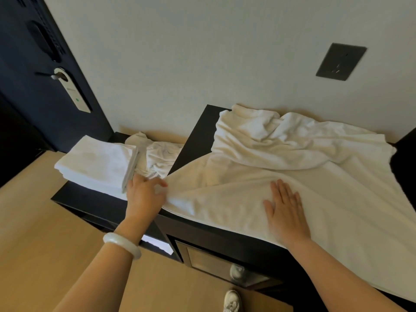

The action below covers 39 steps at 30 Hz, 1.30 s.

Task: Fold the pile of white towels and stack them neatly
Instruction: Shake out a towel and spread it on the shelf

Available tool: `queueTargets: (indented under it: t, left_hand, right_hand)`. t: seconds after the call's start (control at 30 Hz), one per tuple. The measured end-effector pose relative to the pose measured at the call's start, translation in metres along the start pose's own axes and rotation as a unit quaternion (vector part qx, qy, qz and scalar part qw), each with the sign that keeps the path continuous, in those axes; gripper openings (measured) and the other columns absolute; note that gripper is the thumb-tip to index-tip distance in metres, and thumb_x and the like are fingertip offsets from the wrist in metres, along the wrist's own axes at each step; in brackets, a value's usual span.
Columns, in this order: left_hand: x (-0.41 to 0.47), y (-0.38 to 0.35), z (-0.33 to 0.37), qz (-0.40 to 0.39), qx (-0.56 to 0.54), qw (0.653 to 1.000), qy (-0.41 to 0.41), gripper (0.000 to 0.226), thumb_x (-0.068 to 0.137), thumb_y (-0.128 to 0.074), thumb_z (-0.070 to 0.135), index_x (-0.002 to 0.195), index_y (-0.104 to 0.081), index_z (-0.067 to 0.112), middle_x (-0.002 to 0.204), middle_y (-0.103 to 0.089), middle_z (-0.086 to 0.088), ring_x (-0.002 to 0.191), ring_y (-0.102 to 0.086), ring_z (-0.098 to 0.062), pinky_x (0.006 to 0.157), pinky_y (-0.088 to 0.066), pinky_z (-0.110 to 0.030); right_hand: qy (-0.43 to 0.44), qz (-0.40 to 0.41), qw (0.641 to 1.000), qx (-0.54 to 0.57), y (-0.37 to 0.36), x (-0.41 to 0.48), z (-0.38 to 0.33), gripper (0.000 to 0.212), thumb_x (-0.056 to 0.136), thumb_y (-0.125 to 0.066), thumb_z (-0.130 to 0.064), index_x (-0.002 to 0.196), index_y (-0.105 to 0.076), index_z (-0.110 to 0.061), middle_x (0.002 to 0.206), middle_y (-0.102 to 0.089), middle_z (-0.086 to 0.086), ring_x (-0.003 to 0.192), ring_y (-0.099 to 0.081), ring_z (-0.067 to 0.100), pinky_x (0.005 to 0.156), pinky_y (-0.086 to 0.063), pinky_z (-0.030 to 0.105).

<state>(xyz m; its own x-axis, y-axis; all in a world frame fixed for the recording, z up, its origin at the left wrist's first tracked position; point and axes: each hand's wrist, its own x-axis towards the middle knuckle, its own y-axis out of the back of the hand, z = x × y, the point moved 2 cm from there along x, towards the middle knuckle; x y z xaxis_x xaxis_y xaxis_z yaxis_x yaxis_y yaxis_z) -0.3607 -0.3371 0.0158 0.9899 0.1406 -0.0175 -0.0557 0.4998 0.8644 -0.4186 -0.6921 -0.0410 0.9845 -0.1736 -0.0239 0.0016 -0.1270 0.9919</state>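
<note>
A large white towel (pixel 304 188) lies spread over the raised dark cabinet top (pixel 198 136), its far part still rumpled. My left hand (pixel 145 194) pinches the towel's near left corner at the cabinet edge. My right hand (pixel 286 212) presses flat on the towel with straight fingers. On the lower dark shelf (pixel 90 199) to the left sits a stack of folded white towels (pixel 99 165). A crumpled white towel (pixel 157 156) lies just behind and right of that stack.
The pale wall rises right behind the cabinet, with a dark wall plate (pixel 341 61) on it. A dark door (pixel 33 75) with a hanging tag stands at the far left. Wooden floor (pixel 45 233) lies below, and a white shoe (pixel 231 300) shows near the bottom.
</note>
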Motion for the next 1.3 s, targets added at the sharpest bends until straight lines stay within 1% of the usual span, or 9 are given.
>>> queueTargets:
  t: [0.07,0.2,0.3,0.37,0.47,0.9,1.07,1.2,1.3]
  left_hand:
    - [0.016,-0.002,0.014,0.028,0.042,0.996,-0.067,0.023,0.090,-0.066,0.017,0.112,-0.069,0.019,0.125,-0.050,-0.010,0.116,-0.044,-0.031,0.101,-0.039,-0.043]
    - [0.060,-0.028,0.043,-0.091,0.021,0.992,-0.081,0.038,0.098,-0.055,0.018,0.135,-0.052,0.008,0.134,-0.050,-0.014,0.121,-0.051,-0.032,0.103,-0.043,-0.041]
    - [0.085,-0.041,0.063,-0.140,0.035,0.987,-0.077,0.031,0.102,-0.049,0.026,0.125,-0.057,0.008,0.119,-0.057,-0.013,0.103,-0.058,-0.030,0.088,-0.047,-0.036]
    - [0.095,-0.045,0.072,-0.159,0.024,0.985,-0.057,0.028,0.101,-0.050,0.033,0.113,-0.057,0.008,0.098,-0.060,-0.007,0.088,-0.057,-0.024,0.074,-0.043,-0.030]
    - [0.103,-0.050,0.079,-0.177,0.008,0.984,-0.025,0.027,0.098,-0.055,0.038,0.099,-0.052,0.012,0.081,-0.054,-0.001,0.075,-0.051,-0.018,0.062,-0.037,-0.026]
    - [0.119,-0.068,0.097,-0.186,-0.052,0.978,-0.083,0.032,0.098,-0.053,0.030,0.072,-0.047,0.012,0.062,-0.043,0.000,0.059,-0.039,-0.017,0.056,-0.032,-0.029]
    - [0.153,-0.041,0.028,-0.010,-0.166,0.980,0.108,0.026,0.099,-0.052,0.023,0.097,-0.061,-0.001,0.081,-0.054,-0.011,0.081,-0.052,-0.029,0.072,-0.039,-0.036]
    - [0.155,-0.044,0.016,-0.104,-0.159,0.979,0.076,0.036,0.100,-0.052,0.032,0.090,-0.059,-0.002,0.075,-0.052,-0.007,0.074,-0.048,-0.025,0.060,-0.032,-0.033]
    - [0.157,-0.052,0.010,-0.152,-0.164,0.975,0.020,0.043,0.102,-0.048,0.038,0.088,-0.060,-0.001,0.079,-0.059,-0.011,0.072,-0.051,-0.022,0.062,-0.038,-0.029]
  right_hand:
    - [-0.005,0.006,1.000,0.008,0.002,0.000,0.001,0.084,0.088,0.006,-0.056,0.160,-0.011,-0.017,0.167,-0.007,0.000,0.153,-0.003,0.014,0.124,0.002,0.037]
    - [0.000,0.003,1.000,0.000,0.002,-0.001,-0.001,0.074,0.094,-0.005,-0.054,0.158,-0.021,-0.020,0.164,-0.021,0.002,0.151,-0.018,0.020,0.124,-0.008,0.040]
    - [0.007,0.087,0.996,-0.015,0.017,0.017,-0.002,0.045,0.100,-0.033,-0.040,0.127,-0.060,-0.017,0.128,-0.059,0.008,0.114,-0.053,0.031,0.096,-0.041,0.047]
    - [0.004,0.114,0.993,-0.008,0.023,0.038,-0.007,0.022,0.099,-0.047,-0.025,0.102,-0.064,-0.011,0.103,-0.061,0.010,0.093,-0.055,0.032,0.079,-0.042,0.044]
    - [-0.020,0.151,0.988,0.012,0.016,0.052,-0.015,0.005,0.090,-0.063,-0.007,0.091,-0.059,-0.009,0.092,-0.056,0.012,0.086,-0.053,0.034,0.074,-0.042,0.045]
    - [-0.017,0.194,0.979,0.055,0.004,0.047,-0.012,0.028,0.087,-0.041,-0.022,0.107,-0.058,-0.012,0.107,-0.056,0.007,0.098,-0.052,0.028,0.084,-0.043,0.042]
    - [0.018,0.143,0.989,0.027,0.002,0.050,-0.015,0.049,0.093,-0.032,-0.030,0.129,-0.059,-0.011,0.132,-0.058,0.008,0.121,-0.054,0.028,0.106,-0.032,0.042]
    - [0.030,0.089,0.996,0.004,0.000,0.054,-0.012,0.057,0.099,-0.024,-0.039,0.148,-0.045,-0.018,0.156,-0.039,0.005,0.144,-0.033,0.021,0.121,-0.007,0.041]
    - [0.044,0.078,0.996,-0.007,0.000,0.053,-0.013,0.060,0.100,-0.023,-0.046,0.153,-0.037,-0.020,0.161,-0.029,0.003,0.149,-0.022,0.018,0.122,-0.002,0.040]
